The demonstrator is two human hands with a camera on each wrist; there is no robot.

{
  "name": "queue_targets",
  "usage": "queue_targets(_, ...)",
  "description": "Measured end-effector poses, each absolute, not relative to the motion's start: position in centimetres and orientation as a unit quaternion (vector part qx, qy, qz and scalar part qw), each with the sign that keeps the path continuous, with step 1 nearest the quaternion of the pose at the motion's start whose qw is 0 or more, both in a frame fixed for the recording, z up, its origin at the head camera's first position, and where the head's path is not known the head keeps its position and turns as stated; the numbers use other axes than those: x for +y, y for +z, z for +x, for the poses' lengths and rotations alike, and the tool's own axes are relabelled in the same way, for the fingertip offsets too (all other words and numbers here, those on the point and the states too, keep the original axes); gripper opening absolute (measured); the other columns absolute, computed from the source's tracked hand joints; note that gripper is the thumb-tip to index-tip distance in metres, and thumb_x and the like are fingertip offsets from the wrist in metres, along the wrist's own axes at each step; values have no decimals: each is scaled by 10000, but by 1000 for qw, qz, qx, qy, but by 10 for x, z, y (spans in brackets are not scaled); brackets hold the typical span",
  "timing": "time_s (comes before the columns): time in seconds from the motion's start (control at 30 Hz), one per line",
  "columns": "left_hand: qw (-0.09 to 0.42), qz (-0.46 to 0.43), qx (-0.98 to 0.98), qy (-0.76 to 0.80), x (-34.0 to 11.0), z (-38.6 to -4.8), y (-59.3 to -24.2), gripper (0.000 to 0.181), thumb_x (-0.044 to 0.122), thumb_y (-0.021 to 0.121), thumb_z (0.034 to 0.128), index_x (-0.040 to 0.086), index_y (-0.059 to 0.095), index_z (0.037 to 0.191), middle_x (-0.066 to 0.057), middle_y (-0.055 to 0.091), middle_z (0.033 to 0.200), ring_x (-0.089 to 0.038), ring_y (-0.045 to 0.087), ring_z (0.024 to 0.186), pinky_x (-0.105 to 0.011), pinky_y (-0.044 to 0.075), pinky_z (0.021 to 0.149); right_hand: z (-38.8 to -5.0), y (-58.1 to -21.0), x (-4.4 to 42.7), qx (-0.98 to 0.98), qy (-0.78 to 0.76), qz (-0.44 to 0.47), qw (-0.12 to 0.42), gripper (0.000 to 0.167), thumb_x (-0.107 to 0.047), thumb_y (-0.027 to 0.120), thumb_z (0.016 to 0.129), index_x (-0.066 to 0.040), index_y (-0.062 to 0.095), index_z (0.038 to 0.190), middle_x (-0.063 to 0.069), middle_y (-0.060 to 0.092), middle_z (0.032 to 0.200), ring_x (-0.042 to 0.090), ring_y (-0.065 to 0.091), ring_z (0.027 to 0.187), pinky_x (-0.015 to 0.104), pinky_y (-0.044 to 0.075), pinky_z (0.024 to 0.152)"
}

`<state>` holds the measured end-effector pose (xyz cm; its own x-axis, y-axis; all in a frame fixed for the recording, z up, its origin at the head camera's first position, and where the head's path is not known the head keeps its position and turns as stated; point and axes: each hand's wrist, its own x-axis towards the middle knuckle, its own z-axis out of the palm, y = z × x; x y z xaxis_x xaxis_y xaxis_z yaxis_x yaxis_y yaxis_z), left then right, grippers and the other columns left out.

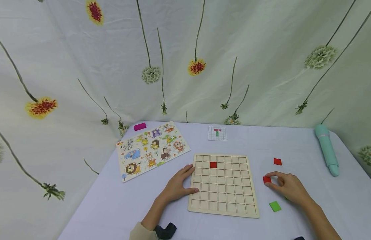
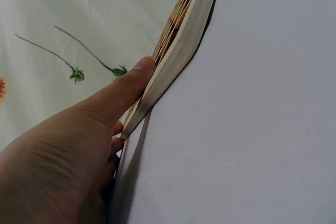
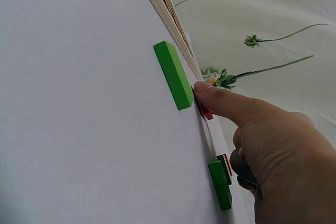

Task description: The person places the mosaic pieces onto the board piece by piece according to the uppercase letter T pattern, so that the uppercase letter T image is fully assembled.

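Observation:
A wooden grid board [image 1: 224, 185] lies on the table with one red square tile [image 1: 213, 165] in an upper cell. My left hand [image 1: 177, 185] rests at the board's left edge, fingers along the side. In the left wrist view its thumb [image 2: 134, 80] lies on the board's rim. To the right of the board my right hand [image 1: 288, 186] pinches a red tile [image 1: 267, 179] between thumb and index finger, low over the table. Beyond it lies another red tile [image 1: 277, 161]. A green tile [image 1: 275, 206] lies nearer; a second green tile [image 3: 220, 184] is mostly hidden under the hand in the head view.
A pattern card [image 1: 217, 134] with red and green squares lies behind the board. At the back left are an animal puzzle board [image 1: 152, 150] and a magenta block [image 1: 140, 126]. A teal cylindrical case [image 1: 327, 150] lies at the right, before a flowered cloth backdrop [image 1: 185, 90].

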<state>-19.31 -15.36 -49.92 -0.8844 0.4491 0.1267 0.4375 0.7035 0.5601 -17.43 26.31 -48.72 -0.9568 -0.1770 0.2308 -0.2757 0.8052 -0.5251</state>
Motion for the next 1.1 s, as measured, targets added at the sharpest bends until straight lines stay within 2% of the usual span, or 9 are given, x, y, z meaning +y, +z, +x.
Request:
queue_targets(0.17,8,242,921,304,-154,-193,-499,850,570,658,761,113,376,1420,-32,298,1482,-266,251,1353,-480,296,1037,-174,-485,261,-941,289,132,116,249,-321,772,741,-210,686,947,-121,270,477,31,219,448,208,209,422)
queue_targets(0.5,8,243,921,306,-154,-193,-500,849,572,654,762,123,369,1424,-15,291,1485,-252,234,1361,-480,292,1039,-180,-486,251,-936,280,146,157,266,-329,791,716,-228,686,939,-126,234,500,33,187,470,265,227,554)
queue_targets(0.83,3,246,919,309,-153,-193,-501,849,557,665,762,111,372,1421,-34,300,1480,-270,251,1353,-493,299,1030,-189,-482,217,-940,264,160,144,311,-437,763,713,-248,682,947,-130,241,515,85,221,532,242,210,501)
queue_targets(1.03,3,242,920,307,-153,-194,-501,850,561,666,758,118,373,1422,-30,298,1480,-267,251,1353,-482,295,1036,-201,-484,188,-931,259,201,163,328,-409,776,705,-208,693,949,-150,238,480,35,200,472,257,228,552)
queue_targets(1.1,4,241,921,306,-153,-194,-501,850,561,666,758,118,373,1422,-29,297,1481,-267,250,1353,-480,294,1037,-205,-484,178,-931,260,200,158,341,-418,771,709,-198,693,958,-143,248,468,37,208,462,275,302,599)
